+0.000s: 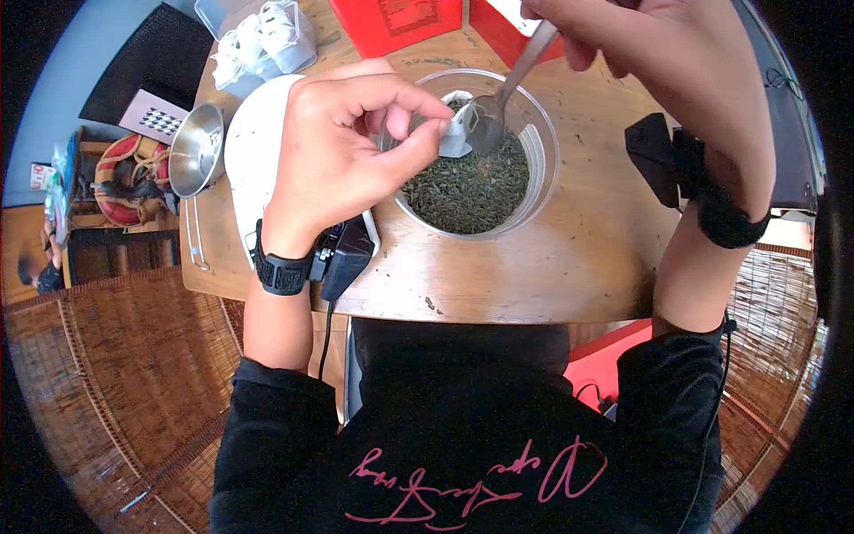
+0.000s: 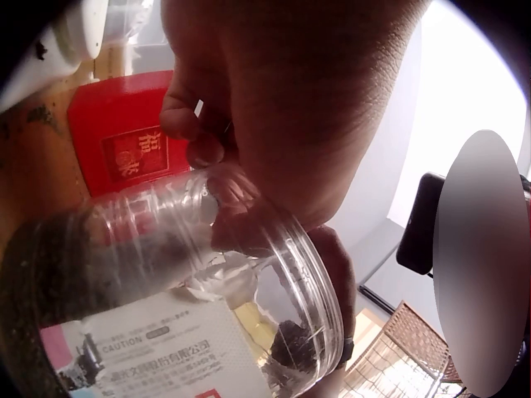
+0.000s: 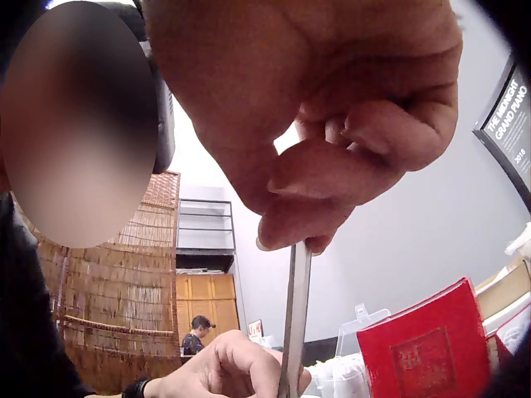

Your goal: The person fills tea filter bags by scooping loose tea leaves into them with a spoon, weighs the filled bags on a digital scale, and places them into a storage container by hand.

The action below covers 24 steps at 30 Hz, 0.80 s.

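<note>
A clear plastic jar (image 1: 550,169) with dark dried tea leaves (image 1: 467,198) stands on the wooden table. Over its mouth, my left hand (image 1: 342,147) pinches a small white tea bag (image 1: 455,141) between thumb and forefinger. My right hand (image 1: 658,58) grips a metal spoon (image 1: 525,69) by its handle from above, the bowl tilted down right beside the bag's opening. In the left wrist view, the jar (image 2: 158,257) shows a printed label (image 2: 166,348) and hides part of the left fingers. The spoon handle (image 3: 296,319) points downward from the right fingertips in the right wrist view.
Behind the jar are red boxes (image 1: 396,25). A clear tub of white bags (image 1: 267,44) stands at the back left, near a steel bowl (image 1: 197,151) and a white surface (image 1: 253,133) beside my left hand. Loose leaf bits lie on the table (image 1: 498,298).
</note>
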Available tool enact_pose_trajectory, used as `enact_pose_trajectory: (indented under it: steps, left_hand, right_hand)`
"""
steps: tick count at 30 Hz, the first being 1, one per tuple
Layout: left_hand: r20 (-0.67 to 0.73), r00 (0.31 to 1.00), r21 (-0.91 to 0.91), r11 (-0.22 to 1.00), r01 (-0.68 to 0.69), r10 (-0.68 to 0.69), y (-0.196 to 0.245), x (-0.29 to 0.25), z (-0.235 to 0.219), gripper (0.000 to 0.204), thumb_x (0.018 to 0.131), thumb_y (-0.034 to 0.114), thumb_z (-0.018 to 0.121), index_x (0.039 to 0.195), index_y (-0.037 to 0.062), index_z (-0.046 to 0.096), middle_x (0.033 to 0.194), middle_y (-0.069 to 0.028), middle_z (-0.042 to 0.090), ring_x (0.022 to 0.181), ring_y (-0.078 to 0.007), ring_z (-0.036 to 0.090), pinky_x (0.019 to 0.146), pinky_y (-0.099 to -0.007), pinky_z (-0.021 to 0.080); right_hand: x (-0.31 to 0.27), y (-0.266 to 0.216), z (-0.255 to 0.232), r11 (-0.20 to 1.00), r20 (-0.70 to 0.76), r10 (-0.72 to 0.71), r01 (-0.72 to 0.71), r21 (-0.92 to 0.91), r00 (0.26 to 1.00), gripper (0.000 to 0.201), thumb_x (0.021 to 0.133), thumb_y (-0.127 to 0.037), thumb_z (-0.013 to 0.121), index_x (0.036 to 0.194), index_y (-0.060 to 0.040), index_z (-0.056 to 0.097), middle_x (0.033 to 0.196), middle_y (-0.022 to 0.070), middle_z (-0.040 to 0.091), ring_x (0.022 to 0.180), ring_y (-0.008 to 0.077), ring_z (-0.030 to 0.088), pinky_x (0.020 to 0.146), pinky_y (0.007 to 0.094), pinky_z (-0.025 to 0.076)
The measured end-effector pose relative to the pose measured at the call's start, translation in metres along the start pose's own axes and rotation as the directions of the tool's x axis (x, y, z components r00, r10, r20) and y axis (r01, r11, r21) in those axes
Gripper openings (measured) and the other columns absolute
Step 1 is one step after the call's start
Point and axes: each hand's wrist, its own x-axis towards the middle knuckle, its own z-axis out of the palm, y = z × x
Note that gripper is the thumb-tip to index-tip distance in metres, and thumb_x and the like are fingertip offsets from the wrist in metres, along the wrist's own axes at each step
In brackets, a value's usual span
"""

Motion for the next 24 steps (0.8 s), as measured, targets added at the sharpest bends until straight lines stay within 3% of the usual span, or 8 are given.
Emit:
enact_pose_trajectory:
  steps: [1, 5, 17, 19, 21, 22, 23, 24]
  left_hand:
    - [0.0, 1.0, -0.002, 1.0, 0.007, -0.007, 0.0, 0.0, 0.0, 0.01, 0.077, 0.002, 0.081, 0.086, 0.0055, 0.081, 0.067, 0.0029, 0.058, 0.06, -0.0055, 0.049, 0.055, -0.0226, 0.036]
    - [-0.004, 1.0, 0.003, 1.0, -0.001, 0.001, -0.001, 0.0, 0.0, 0.01, 0.077, 0.002, 0.08, 0.086, 0.0058, 0.081, 0.067, 0.0032, 0.058, 0.06, -0.0053, 0.049, 0.054, -0.0225, 0.036]
    - [-0.004, 1.0, 0.012, 1.0, 0.015, -0.015, 0.001, 0.001, 0.001, 0.011, 0.078, 0.004, 0.08, 0.089, 0.0056, 0.08, 0.068, 0.0043, 0.055, 0.061, -0.0052, 0.049, 0.055, -0.0222, 0.036]
    - [0.005, 1.0, 0.021, 1.0, 0.005, -0.005, 0.0, 0.002, -0.001, 0.011, 0.078, 0.004, 0.08, 0.089, 0.0056, 0.079, 0.068, 0.0043, 0.055, 0.061, -0.0052, 0.049, 0.055, -0.022, 0.036]
    - [0.017, 1.0, 0.029, 1.0, 0.001, -0.001, -0.002, 0.001, -0.001, 0.011, 0.079, 0.005, 0.08, 0.089, 0.0057, 0.079, 0.068, 0.0042, 0.054, 0.062, -0.0051, 0.049, 0.055, -0.0219, 0.036]
    - [-0.009, 1.0, 0.052, 0.999, -0.01, 0.01, -0.001, 0.001, 0.0, 0.011, 0.077, 0.006, 0.078, 0.087, 0.0054, 0.079, 0.066, 0.002, 0.054, 0.06, -0.0076, 0.051, 0.054, -0.0243, 0.038]
    - [-0.035, 0.999, 0.075, 0.997, -0.022, 0.025, 0.0, 0.002, 0.001, 0.011, 0.075, 0.007, 0.076, 0.086, 0.0052, 0.079, 0.065, -0.0001, 0.054, 0.058, -0.0101, 0.052, 0.053, -0.0267, 0.04]
    - [-0.036, 0.999, 0.076, 0.997, -0.024, 0.027, 0.002, 0.003, 0.001, 0.011, 0.075, 0.007, 0.076, 0.086, 0.0052, 0.079, 0.065, -0.0001, 0.054, 0.058, -0.0101, 0.052, 0.053, -0.0267, 0.04]
  right_hand:
    - [0.0, 0.0, 0.0, 0.995, 0.036, 0.078, -0.08, 0.056, 0.996, 0.017, 0.099, -0.012, 0.071, 0.093, 0.0035, 0.076, 0.068, 0.0037, 0.07, 0.062, 0.0031, 0.067, 0.049, 0.0148, 0.047]
    - [-0.002, 0.007, 0.002, 0.992, -0.014, 0.008, -0.007, 0.126, 1.0, 0.019, 0.098, -0.013, 0.072, 0.091, 0.0048, 0.076, 0.067, 0.0043, 0.069, 0.058, 0.0046, 0.063, 0.048, 0.0179, 0.044]
    - [-0.003, 0.001, -0.001, 0.972, 0.302, -0.088, 0.147, -0.182, 0.949, 0.022, 0.097, -0.014, 0.073, 0.094, 0.0073, 0.075, 0.065, 0.007, 0.068, 0.054, 0.0088, 0.058, 0.048, 0.0232, 0.042]
    - [0.0, 0.013, 0.006, 0.968, 0.335, -0.106, 0.174, -0.179, 0.936, 0.026, 0.097, -0.019, 0.073, 0.096, 0.0069, 0.074, 0.065, 0.0086, 0.066, 0.054, 0.0126, 0.054, 0.051, 0.0287, 0.042]
    - [0.011, 0.058, 0.025, 0.901, 0.271, -0.371, 0.415, -0.127, 0.888, 0.027, 0.1, -0.023, 0.07, 0.1, 0.0032, 0.076, 0.068, 0.0081, 0.066, 0.058, 0.0126, 0.055, 0.054, 0.0291, 0.043]
    - [0.01, 0.029, 0.009, 0.986, 0.487, -0.169, 0.138, 0.099, 0.857, 0.03, 0.101, -0.028, 0.069, 0.102, 0.0008, 0.076, 0.071, 0.0069, 0.067, 0.06, 0.012, 0.055, 0.056, 0.0306, 0.042]
    - [0.016, 0.02, 0.005, 0.986, 0.487, -0.168, 0.137, 0.099, 0.857, 0.03, 0.101, -0.028, 0.069, 0.102, 0.0008, 0.076, 0.071, 0.0069, 0.067, 0.06, 0.012, 0.055, 0.056, 0.0306, 0.042]
    - [0.022, 0.014, 0.002, 0.991, 0.603, -0.061, -0.025, 0.132, 0.795, 0.029, 0.101, -0.028, 0.069, 0.103, 0.0004, 0.076, 0.072, 0.0054, 0.068, 0.06, 0.0107, 0.056, 0.056, 0.0291, 0.043]
